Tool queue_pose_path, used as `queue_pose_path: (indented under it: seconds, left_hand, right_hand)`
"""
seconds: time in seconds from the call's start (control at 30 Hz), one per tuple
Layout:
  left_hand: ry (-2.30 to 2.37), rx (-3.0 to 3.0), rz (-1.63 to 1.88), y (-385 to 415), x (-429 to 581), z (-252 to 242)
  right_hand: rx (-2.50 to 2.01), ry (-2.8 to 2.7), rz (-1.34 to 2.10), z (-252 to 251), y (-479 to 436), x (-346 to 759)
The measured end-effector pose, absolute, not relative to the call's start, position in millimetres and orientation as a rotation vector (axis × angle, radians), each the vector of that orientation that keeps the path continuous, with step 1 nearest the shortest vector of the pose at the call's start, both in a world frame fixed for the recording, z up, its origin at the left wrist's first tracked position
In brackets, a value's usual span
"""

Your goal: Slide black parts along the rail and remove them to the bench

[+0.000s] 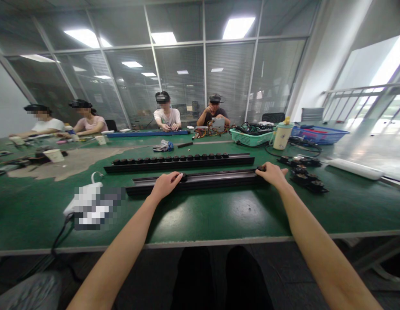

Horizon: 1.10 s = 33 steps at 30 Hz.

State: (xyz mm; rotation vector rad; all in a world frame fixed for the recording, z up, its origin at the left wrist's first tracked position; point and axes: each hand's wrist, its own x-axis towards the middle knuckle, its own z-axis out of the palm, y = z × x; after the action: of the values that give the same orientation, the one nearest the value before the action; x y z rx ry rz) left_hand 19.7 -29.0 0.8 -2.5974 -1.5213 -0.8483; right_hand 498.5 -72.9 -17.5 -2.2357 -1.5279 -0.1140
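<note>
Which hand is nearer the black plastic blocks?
Right hand: on the black metal rail's end, beside the black plastic blocks. Left hand: farther off, near the rail's left end.

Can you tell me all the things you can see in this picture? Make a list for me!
Green workbench: 1, green, under everything
Black rails: 2, black, middle of the bench
Black knobs: many, black, in a row on the far rail
Black parts: several, black, right side of the bench
White tube: 1, white, right edge
Paper cups: 2, white, left side
Green basket: 1, green, far side, holding cables
Blue basket: 1, blue, far right
Jug: 1, white and green, far side
Blue bar: 1, blue, far side
Co-workers: 4, light and dark tops, seated across the bench
Left hand grip: 1, bare, on the near rail's left part
Right hand grip: 1, bare, on the near rail's right end
</note>
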Motion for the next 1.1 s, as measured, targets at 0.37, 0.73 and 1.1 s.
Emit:
queue_pose_path:
  seconds: [0.37,0.73,1.1]
  left_hand:
    - [-1.536,-2.584,-0.843,-31.7,21.3,2.0]
    - [-1.51,-2.59,-0.867,-30.1,20.6,1.1]
    - [-1.516,-2.582,-0.859,-30.5,21.5,2.0]
  right_hand:
    - [-2.242,-1.453,-0.082,-17.8,-71.1,501.9]
    - [-2.27,-1.419,-0.13,-17.1,-74.3,503.3]
    - [-2.341,-1.309,-0.115,-15.0,-74.4,504.9]
